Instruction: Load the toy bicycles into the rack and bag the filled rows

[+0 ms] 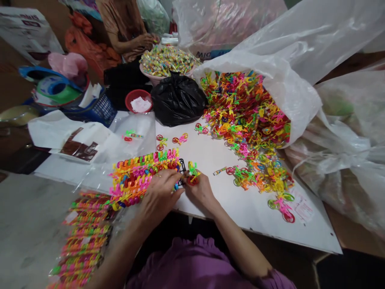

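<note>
My left hand [160,192] rests on the right end of a packed row of small colourful plastic toy bicycles [141,173] on the white board [240,204]; its fingers are curled against the row. My right hand [200,188] is closed in a pinch on one toy bicycle [192,173] with green frame and red wheel, just right of the row. Between the hands a small black clip-like piece [181,166] shows. A big heap of loose toy bicycles [249,124] spills from a clear plastic bag [288,68] to the right.
Sealed packs of toy bicycles [84,237] lie at lower left. A black bag [177,100], a red bowl [138,101] and a basin of wrapped sweets [168,61] stand behind. Another person [126,28] sits at the far side. More plastic bags [349,160] crowd the right.
</note>
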